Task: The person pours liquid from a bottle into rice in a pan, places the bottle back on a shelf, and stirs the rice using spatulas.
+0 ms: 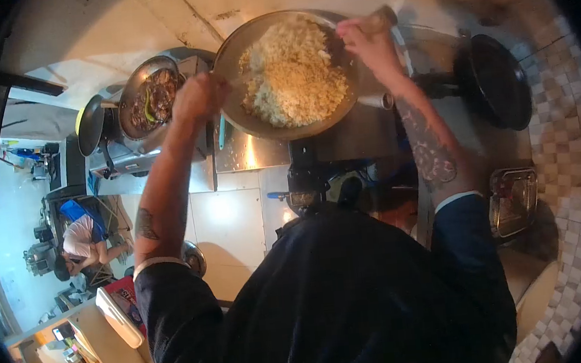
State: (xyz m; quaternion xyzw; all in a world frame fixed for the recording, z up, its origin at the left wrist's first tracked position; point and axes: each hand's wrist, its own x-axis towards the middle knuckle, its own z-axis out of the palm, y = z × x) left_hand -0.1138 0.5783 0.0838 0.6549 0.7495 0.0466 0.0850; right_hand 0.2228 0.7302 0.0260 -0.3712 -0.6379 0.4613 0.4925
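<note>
A wide metal wok (233, 117) in front of me holds a heap of rice (302, 77), pale in parts and yellow-orange in the middle. My left hand (199, 96) is closed in a fist at the wok's left rim and seems to grip it. Over the right rim, my right hand (369, 40) is closed, slightly blurred, with a brown rounded handle end (386, 15) sticking out beyond it. The rest of what it holds is hidden. Just below the left rim shows a turquoise strip-like handle (222, 132).
To the left, a pan (126, 123) of dark food with a green chili sits on the stove, beside a smaller black pan (90, 126). A black frying pan (499, 83) hangs or stands at the right, above a glass dish (513, 200). Another person (85, 244) sits far left.
</note>
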